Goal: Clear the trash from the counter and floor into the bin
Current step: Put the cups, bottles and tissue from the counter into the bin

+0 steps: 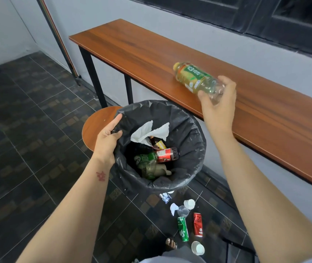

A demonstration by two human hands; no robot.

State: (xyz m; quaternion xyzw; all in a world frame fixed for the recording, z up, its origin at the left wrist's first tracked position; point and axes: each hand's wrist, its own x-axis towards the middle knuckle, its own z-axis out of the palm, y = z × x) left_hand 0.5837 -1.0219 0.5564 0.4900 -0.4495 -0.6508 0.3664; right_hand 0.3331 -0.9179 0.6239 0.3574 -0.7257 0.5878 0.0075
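My right hand (218,103) grips the base of a clear plastic bottle (193,77) with a green label and yellow liquid, held tilted above the wooden counter (265,118). My left hand (107,141) pinches the left rim of the black bag lining the bin (187,133), which is lifted off the floor. Inside the bin lie white tissue (147,130), a red-labelled bottle (165,154), a green bottle and other trash. On the floor below lie a green can (183,228), a red can (198,224), a clear plastic cup (183,211), white paper cups (189,204) and wrappers.
A round wooden stool (96,128) stands behind the bin, under the counter's left end. Dark tiles cover the floor (28,130). Another white cup (198,248) lies near my toes (171,243). A grey wall and dark window run behind the counter.
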